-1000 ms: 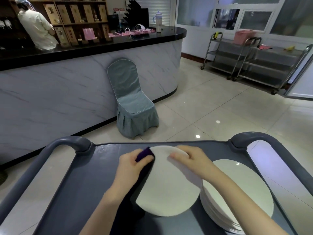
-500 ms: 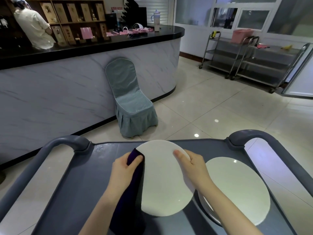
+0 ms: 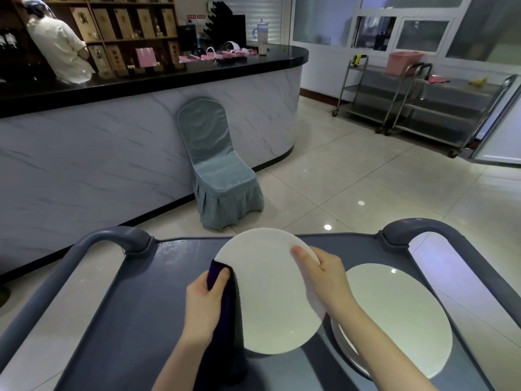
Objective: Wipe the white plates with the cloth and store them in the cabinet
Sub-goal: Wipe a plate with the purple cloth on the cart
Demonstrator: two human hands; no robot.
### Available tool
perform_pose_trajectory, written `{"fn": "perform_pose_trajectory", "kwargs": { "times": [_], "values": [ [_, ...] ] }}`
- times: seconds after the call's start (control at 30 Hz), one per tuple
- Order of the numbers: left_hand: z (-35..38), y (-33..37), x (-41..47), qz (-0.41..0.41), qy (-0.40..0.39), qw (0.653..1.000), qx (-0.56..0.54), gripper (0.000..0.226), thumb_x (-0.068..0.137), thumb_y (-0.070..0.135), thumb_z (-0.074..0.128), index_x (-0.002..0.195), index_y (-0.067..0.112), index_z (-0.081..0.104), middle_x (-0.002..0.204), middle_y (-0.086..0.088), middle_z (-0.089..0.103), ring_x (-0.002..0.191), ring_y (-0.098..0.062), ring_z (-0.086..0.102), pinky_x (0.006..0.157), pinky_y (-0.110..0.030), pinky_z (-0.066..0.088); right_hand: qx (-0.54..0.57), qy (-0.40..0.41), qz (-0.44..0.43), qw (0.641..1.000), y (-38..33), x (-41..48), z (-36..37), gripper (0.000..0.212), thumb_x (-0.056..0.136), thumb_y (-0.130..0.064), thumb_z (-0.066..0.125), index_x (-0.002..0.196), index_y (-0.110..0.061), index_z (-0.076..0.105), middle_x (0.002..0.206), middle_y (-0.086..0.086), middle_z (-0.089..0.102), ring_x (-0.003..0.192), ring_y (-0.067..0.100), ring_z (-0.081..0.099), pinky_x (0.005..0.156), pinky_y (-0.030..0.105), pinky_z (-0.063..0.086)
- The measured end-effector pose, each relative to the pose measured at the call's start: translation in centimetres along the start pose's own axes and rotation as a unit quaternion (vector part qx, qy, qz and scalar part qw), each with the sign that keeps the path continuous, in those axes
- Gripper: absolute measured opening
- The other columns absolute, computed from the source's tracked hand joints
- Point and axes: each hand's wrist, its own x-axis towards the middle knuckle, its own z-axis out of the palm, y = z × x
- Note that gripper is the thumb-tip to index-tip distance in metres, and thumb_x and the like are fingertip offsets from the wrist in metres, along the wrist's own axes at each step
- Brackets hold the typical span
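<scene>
Head view: mid-wipe, my left hand [image 3: 203,303] grips cloth [image 3: 229,314] at nine o'clock on plate [image 3: 270,300], right hand [image 3: 328,277] pinches two o'clock; next, probably rotate it.

covered chair [image 3: 218,167] against marble counter [image 3: 135,142]; steel trolleys [image 3: 417,105] far right.

Smooth matt white ceramic-looking round plate [image 3: 270,294]; soft dark purple cloth [image 3: 225,314] beside it; glossy grey plastic cart surface [image 3: 135,320] beneath.

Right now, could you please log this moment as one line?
step: wiping | right hand: holds white plate over cart | left hand: grips purple cloth against its edge | plate stack: on cart, right
</scene>
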Motion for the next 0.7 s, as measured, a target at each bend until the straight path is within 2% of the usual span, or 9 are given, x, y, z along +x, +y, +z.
{"fn": "perform_pose_trajectory", "kwargs": {
  "times": [0.07,0.17,0.27,0.33,0.4,0.5,0.6,0.63,0.7],
  "values": [
    [-0.5,0.6,0.6,0.054,-0.046,0.996,0.047,0.023,0.094,0.014,0.062,0.072,0.008,0.064,0.064,0.004,0.068,0.059,-0.003,0.055,0.057,-0.017,0.044,-0.066,-0.051,-0.04,0.996,-0.3,0.2,-0.4,0.037,0.096,-0.032,0.062,0.073,-0.004,0.064,0.065,0.002,0.061,0.063,0.007,0.049,0.059,0.021,0.039],
    [-0.4,1.8,2.0,0.143,-0.157,0.963,0.168,0.017,0.087,0.017,0.071,0.071,0.02,0.067,0.067,0.01,0.069,0.06,0.0,0.056,0.061,-0.02,0.044,-0.157,-0.155,-0.093,0.971,-0.9,0.4,-0.2,0.047,0.095,-0.037,0.061,0.059,-0.015,0.043,0.055,-0.008,0.038,0.055,0.004,0.034,0.055,0.023,0.027],
    [0.3,2.0,2.4,0.157,-0.211,0.941,0.212,0.013,0.085,0.022,0.074,0.073,0.025,0.069,0.069,0.009,0.069,0.062,-0.002,0.058,0.063,-0.022,0.044,-0.17,-0.192,-0.116,0.959,-1.1,0.5,0.1,0.049,0.095,-0.039,0.062,0.057,-0.019,0.037,0.056,-0.009,0.032,0.056,0.006,0.029,0.054,0.025,0.023],
    [0.8,1.9,2.3,0.138,-0.164,0.962,0.169,0.011,0.087,0.021,0.071,0.076,0.018,0.07,0.072,0.002,0.071,0.064,-0.007,0.061,0.066,-0.027,0.047,-0.149,-0.161,-0.114,0.969,-1.4,0.8,-0.2,0.049,0.094,-0.036,0.064,0.057,-0.019,0.037,0.055,-0.009,0.031,0.055,0.006,0.029,0.054,0.024,0.022],
    [0.8,1.8,2.0,0.105,-0.087,0.985,0.109,0.013,0.089,0.018,0.068,0.076,0.016,0.069,0.071,0.002,0.071,0.062,-0.004,0.06,0.062,-0.023,0.047,-0.115,-0.103,-0.093,0.984,-1.5,1.0,-0.8,0.049,0.093,-0.032,0.066,0.056,-0.017,0.037,0.054,-0.01,0.031,0.055,0.007,0.028,0.053,0.024,0.022],
    [1.3,1.1,1.1,0.011,0.009,1.0,-0.026,0.018,0.095,0.019,0.062,0.08,0.013,0.07,0.071,0.003,0.072,0.067,-0.008,0.06,0.064,-0.022,0.049,-0.001,0.018,-0.019,1.0,-1.3,0.3,-0.3,0.047,0.093,-0.032,0.065,0.06,-0.004,0.048,0.06,-0.003,0.044,0.06,0.011,0.038,0.057,0.028,0.031],
    [2.9,-0.2,-0.6,-0.108,0.089,0.978,-0.152,0.022,0.097,0.025,0.059,0.085,0.009,0.069,0.082,-0.005,0.07,0.076,-0.017,0.06,0.074,-0.035,0.052,0.227,0.168,0.084,0.955,-0.7,-1.4,2.7,0.045,0.097,-0.028,0.061,0.053,-0.019,0.056,0.059,-0.007,0.055,0.059,0.012,0.05,0.06,0.025,0.043],
    [3.3,-0.6,-0.9,-0.131,0.111,0.97,-0.171,0.023,0.098,0.026,0.059,0.084,0.009,0.068,0.084,-0.005,0.069,0.078,-0.019,0.061,0.076,-0.035,0.052,0.268,0.197,0.102,0.937,-0.2,-1.9,3.6,0.042,0.097,-0.03,0.06,0.057,-0.021,0.062,0.063,-0.008,0.063,0.063,0.013,0.058,0.064,0.027,0.048],
    [3.5,-1.0,-1.0,-0.146,0.129,0.963,-0.185,0.023,0.098,0.027,0.059,0.084,0.01,0.067,0.086,-0.006,0.068,0.081,-0.02,0.061,0.077,-0.034,0.052,0.25,0.183,0.11,0.944,0.4,-2.6,4.4,0.029,0.099,-0.035,0.056,0.079,-0.022,0.072,0.081,-0.006,0.075,0.08,0.015,0.07,0.074,0.032,0.054]
  ]
}}
